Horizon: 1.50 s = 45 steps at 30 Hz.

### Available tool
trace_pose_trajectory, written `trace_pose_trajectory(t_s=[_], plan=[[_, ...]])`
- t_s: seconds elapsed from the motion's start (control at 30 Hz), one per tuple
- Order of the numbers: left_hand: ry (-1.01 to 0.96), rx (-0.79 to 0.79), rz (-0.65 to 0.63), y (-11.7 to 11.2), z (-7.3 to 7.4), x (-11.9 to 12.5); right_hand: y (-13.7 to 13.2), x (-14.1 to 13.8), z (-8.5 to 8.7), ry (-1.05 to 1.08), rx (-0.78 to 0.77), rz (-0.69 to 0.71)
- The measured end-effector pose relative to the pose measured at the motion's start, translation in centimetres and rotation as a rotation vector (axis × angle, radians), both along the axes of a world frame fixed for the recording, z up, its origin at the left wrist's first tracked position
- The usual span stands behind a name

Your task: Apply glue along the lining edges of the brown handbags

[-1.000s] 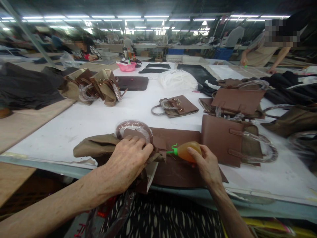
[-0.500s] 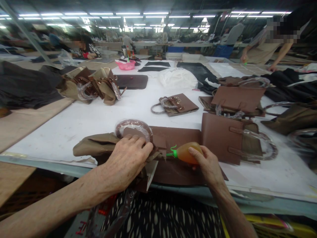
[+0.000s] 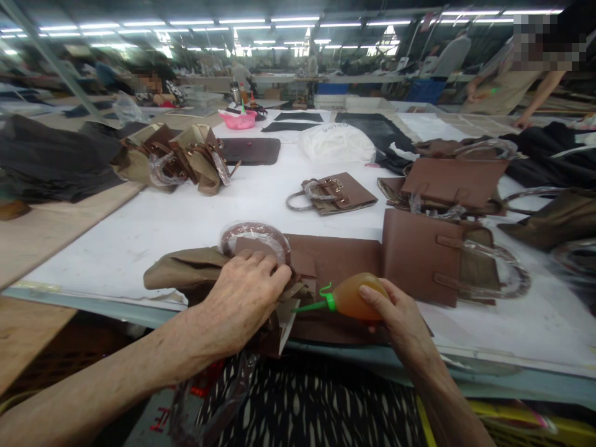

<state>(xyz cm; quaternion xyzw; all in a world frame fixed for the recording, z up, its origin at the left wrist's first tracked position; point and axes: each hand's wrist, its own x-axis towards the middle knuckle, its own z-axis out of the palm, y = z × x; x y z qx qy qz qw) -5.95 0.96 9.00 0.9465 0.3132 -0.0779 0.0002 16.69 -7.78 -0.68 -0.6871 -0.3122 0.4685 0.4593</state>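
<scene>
My left hand (image 3: 254, 288) is closed over the edge of a brown handbag (image 3: 184, 267) whose khaki lining is turned out. One handle (image 3: 256, 233), wrapped in clear plastic, arches behind my knuckles; another hangs below the table edge. In my right hand (image 3: 391, 310) is a squeeze bottle (image 3: 358, 297) of amber liquid, lying nearly level, its green nozzle pointing left. The nozzle tip is at the pale inner edge of the bag, beside my left fingers; whether it touches cannot be seen. A flat brown panel (image 3: 347, 254) lies beneath the bottle.
More brown bags (image 3: 421, 254) lie to the right, and a small handbag (image 3: 342, 194) rests mid-table. Two bags (image 3: 195, 158) stand at the left near a dark flat piece (image 3: 251, 151). Farther back are a pink bowl (image 3: 238, 119) and a white plastic bag (image 3: 338, 143). A person works at the back right.
The bottle's nozzle has moved down and left, from the bag's upper edge to its pale inner edge. My left hand keeps its hold on the bag. The view has shifted slightly.
</scene>
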Motion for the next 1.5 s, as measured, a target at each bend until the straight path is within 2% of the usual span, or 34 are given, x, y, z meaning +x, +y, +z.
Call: trace_pose_trajectory(t_s=[0.3,0.57,0.77,1.13,1.23,1.33,1.5], plan=[[0.002,0.029,-0.008,0.0,-0.2,-0.2,-1.2,-0.9,0.8,0.057,0.002,0.008],[0.000,0.070,-0.027,-0.2,-0.5,-0.2,-2.0,-1.3,0.8,0.097,0.047,0.025],[0.013,0.074,-0.028,-0.1,-0.4,-0.1,-1.8,-1.5,0.8,0.040,0.045,-0.013],[0.044,0.037,-0.012,-0.2,-0.3,0.1,-4.1,-2.2,-0.1,0.249,0.017,0.041],[0.044,0.047,-0.006,-0.1,-0.4,0.2,-4.5,-2.4,-0.5,0.287,0.036,0.018],[0.030,0.058,-0.012,-0.2,-0.5,0.1,-4.5,-2.5,-0.3,0.261,0.050,-0.031],[0.010,0.055,-0.026,-0.4,-0.6,-0.1,-4.1,-2.6,0.8,0.101,0.019,-0.008]])
